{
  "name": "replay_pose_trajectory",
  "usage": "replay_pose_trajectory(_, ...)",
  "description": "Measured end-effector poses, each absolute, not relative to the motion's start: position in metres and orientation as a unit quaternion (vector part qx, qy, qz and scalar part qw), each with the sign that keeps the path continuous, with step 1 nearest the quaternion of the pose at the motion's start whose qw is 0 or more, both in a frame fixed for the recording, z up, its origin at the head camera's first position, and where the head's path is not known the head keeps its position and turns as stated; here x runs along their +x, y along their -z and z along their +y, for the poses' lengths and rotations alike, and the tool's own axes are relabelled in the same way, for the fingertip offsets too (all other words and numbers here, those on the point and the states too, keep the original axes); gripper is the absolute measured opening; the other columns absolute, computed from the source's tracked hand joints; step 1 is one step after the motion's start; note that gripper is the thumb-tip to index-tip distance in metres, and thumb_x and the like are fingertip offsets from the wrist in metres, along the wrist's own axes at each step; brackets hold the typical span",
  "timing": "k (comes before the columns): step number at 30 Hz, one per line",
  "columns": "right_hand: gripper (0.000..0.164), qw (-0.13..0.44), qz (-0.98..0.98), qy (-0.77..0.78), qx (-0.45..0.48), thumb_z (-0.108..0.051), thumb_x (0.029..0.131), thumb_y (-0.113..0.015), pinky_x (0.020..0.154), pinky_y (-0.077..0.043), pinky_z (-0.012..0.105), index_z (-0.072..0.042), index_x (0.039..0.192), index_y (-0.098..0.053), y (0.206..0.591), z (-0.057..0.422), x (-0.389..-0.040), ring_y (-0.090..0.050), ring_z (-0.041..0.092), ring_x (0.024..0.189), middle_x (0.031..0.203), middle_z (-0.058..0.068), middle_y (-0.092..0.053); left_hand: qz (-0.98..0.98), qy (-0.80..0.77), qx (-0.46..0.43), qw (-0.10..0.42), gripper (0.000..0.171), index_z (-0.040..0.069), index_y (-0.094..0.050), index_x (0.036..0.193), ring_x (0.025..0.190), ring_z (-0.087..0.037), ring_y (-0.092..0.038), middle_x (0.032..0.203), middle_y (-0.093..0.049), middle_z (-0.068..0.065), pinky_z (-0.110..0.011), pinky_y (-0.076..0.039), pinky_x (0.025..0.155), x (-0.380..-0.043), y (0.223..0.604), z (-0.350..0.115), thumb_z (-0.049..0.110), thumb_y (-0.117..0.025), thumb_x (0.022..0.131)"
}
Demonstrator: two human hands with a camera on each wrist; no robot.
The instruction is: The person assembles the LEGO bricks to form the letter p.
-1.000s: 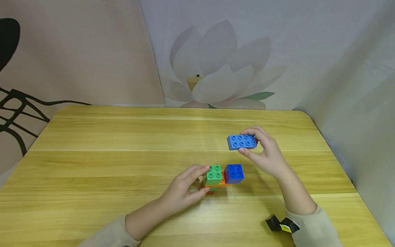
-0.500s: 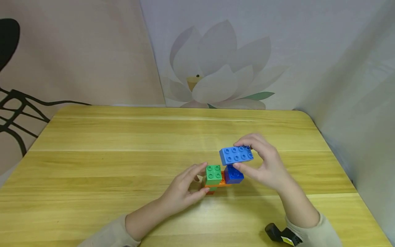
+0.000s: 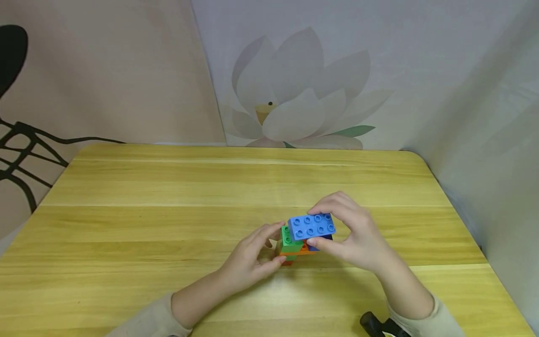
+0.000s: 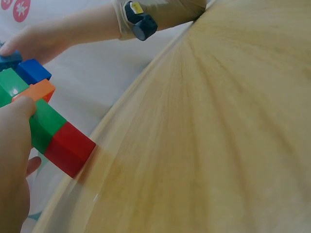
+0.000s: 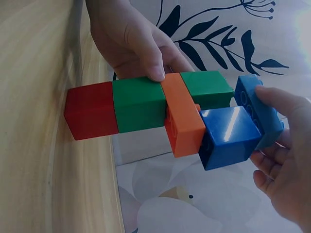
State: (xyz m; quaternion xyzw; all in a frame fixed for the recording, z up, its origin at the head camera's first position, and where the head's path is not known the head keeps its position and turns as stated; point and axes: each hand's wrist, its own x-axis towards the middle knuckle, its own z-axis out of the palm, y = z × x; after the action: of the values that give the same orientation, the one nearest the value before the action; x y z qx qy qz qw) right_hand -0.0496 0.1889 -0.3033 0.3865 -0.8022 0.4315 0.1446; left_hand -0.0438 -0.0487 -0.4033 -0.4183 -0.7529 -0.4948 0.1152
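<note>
A small tower of toy building blocks stands on the table: a red block [image 5: 91,110] at the bottom, a green block [image 5: 139,104] on it, then an orange block [image 5: 182,116] laid across. On the orange one sit an upper green block [image 5: 206,89] and a dark blue block [image 5: 230,136] side by side. My left hand [image 3: 248,255] grips the tower from the left, its thumb near the orange and lower green blocks. My right hand [image 3: 353,234] pinches a light blue eight-stud block [image 3: 312,226] just above the upper two; a narrow gap shows in the right wrist view.
The wooden table [image 3: 168,187] reaches to a pale curtain with a flower print [image 3: 303,93] at the back. A dark wrist device [image 3: 375,324] sits at the right sleeve. A black chair-like drawing [image 3: 25,150] is at far left.
My right hand has brought the light blue block left and toward me, from behind the dark blue block to over both top blocks. My left hand has stayed at the tower.
</note>
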Motion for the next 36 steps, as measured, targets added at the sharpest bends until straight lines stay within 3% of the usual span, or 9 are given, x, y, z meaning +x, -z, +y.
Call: replay_pose_trajectory(36,0.039,0.120,-0.808,-0.422,0.393,-0.043,0.082,-0.072,0.075,-0.048,0.026,-0.010,0.103,-0.067,0.3092,0.1806,-0.0510,-0.053,0.015,0.093,0.097,-0.003,-0.063,-0.742,0.497,-0.431,0.128,0.062,0.001,-0.038,0.139,0.098,-0.018,-0.060,0.116,-0.059,-0.008,-0.026,-0.056,0.074,-0.0471,0.4055,-0.0482,0.009,-0.070,0.086)
